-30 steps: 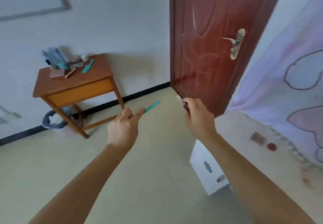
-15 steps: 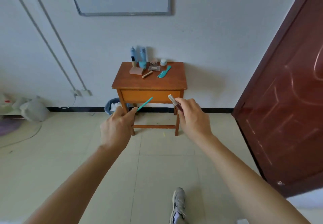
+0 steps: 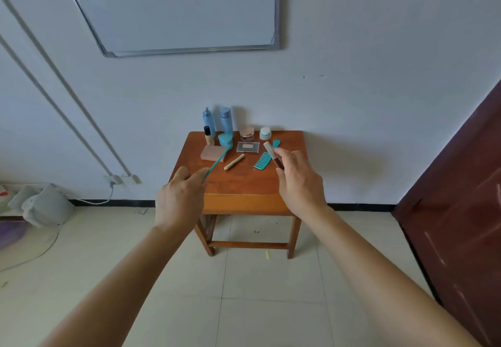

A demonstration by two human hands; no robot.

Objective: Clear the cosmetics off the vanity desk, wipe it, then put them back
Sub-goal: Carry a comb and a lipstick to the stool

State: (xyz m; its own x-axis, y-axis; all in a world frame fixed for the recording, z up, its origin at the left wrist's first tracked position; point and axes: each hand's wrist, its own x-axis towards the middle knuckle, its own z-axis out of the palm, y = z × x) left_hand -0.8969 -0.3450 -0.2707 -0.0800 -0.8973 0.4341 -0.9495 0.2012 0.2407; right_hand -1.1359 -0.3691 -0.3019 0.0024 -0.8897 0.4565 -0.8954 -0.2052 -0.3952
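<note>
1. No lettering can be read: the labels on the blue bottles [image 3: 226, 123], the pink jar [image 3: 247, 133] and the white-lidded jar [image 3: 265, 133] at the back of the vanity desk [image 3: 244, 181] are too small.
2. A thin teal stick [image 3: 217, 163] is pinched by the left hand [image 3: 180, 200]; its near end is hidden by the fingers.
3. A dark tube [image 3: 272, 154] with a pale cap is gripped by the right hand [image 3: 299, 181], its base covered.
4. A teal comb [image 3: 263, 161], a gold tube [image 3: 234, 162] and a flat palette [image 3: 247, 147] are laid on the desk top.

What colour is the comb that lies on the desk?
The comb is teal, a blue-green; the head view shows it.
</note>
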